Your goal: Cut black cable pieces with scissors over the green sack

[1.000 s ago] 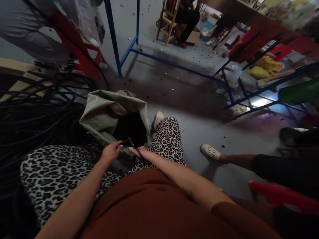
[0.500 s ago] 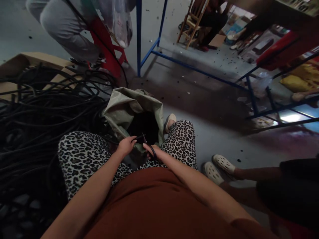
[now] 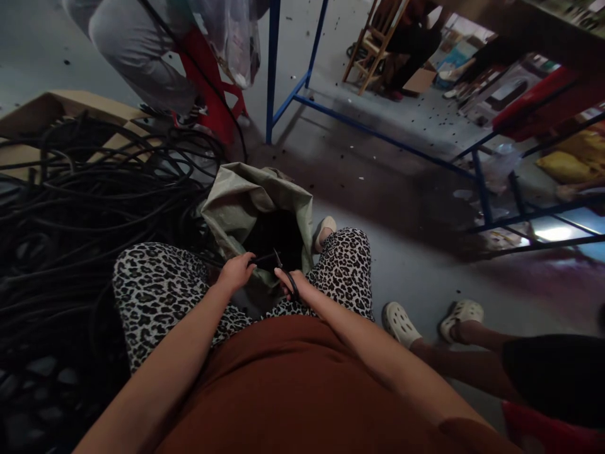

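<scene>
My left hand is closed on a thin black rubber strip, whose end sticks out to the right over the sack's mouth. In my right hand is a pair of scissors with dark handles, its blades pointing up and left near the strip's end. Between my knees stands an open grey-green woven sack, its inside dark. What lies deep in the sack cannot be made out.
A big tangle of black rubber strips spreads on the left, partly in a cardboard box. Ahead stands a blue metal table frame. A person sits near a red stool. At right are another person's pale clogs.
My left hand has shifted slightly left, and more of the strip shows between my hands. The view has swung a little. The person's far clog at right has moved right.
</scene>
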Tool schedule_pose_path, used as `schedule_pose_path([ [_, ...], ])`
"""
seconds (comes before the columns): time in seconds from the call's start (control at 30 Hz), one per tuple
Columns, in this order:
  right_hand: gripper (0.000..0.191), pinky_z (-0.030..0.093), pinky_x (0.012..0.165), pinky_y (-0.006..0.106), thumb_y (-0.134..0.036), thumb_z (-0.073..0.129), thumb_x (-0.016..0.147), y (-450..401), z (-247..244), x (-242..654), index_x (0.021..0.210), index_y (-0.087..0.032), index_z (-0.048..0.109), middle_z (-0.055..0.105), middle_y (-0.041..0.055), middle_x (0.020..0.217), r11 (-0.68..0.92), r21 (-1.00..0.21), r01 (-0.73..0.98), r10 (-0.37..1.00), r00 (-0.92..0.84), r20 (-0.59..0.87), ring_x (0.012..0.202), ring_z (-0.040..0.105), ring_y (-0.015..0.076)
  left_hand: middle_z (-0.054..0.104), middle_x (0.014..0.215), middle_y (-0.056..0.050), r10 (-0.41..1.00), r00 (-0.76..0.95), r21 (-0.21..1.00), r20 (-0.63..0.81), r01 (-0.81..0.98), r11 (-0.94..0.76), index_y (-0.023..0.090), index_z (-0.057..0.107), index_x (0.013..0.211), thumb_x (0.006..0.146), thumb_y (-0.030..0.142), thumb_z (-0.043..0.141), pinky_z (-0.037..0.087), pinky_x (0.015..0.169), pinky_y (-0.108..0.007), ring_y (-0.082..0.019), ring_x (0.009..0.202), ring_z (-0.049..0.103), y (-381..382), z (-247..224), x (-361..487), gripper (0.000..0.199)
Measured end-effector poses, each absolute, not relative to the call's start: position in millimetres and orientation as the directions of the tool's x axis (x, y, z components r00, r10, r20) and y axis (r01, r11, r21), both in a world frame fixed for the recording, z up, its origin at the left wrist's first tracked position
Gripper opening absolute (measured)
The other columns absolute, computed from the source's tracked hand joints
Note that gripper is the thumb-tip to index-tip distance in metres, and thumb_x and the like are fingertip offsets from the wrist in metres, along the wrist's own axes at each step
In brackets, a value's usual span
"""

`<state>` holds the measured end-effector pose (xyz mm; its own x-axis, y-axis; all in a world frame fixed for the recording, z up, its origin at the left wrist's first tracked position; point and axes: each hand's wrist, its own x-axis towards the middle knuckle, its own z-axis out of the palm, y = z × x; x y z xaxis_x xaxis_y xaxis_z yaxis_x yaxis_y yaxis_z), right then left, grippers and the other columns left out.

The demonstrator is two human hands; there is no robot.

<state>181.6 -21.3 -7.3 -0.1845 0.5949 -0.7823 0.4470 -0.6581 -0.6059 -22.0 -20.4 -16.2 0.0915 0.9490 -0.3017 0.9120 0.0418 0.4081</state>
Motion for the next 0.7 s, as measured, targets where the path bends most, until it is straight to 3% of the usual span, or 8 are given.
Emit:
schedule_pose_path([
  [0.3, 0.048, 0.035, 0.025, 0.018, -0.059, 0.054, 0.08, -21, -28, 182, 0.059, -0.015, 0.052, 0.046, -0.0025, 0.038, -0.644, -0.542, 0.539, 0.573, -0.128, -0.809, 0.024, 0.042, 0.0085, 0.066, 0.107, -0.006, 0.925, 0.083, 0.364, -0.371, 0.929, 0.063, 0.021, 0.058, 0.111, 0.085, 0.032, 0.046, 0.044, 0.086, -0.027, -0.019, 0.098, 0.06, -18, -26, -20, 0.031],
  [0.7, 0.047, 0.028, 0.024, 0.016, -0.049, 0.056, 0.083, -22, -5, 182, 0.052, -0.015, 0.046, 0.042, -0.0035, 0.038, -0.639, -0.537, 0.551, 0.56, -0.145, -0.816, 0.024, 0.039, 0.0066, 0.065, 0.11, -0.006, 0.903, 0.038, 0.322, -0.428, 0.94, 0.113, 0.022, 0.059, 0.112, 0.084, 0.03, 0.046, 0.044, 0.086, -0.026, -0.019, 0.101, 0.06, -21, -20, -16, 0.032],
])
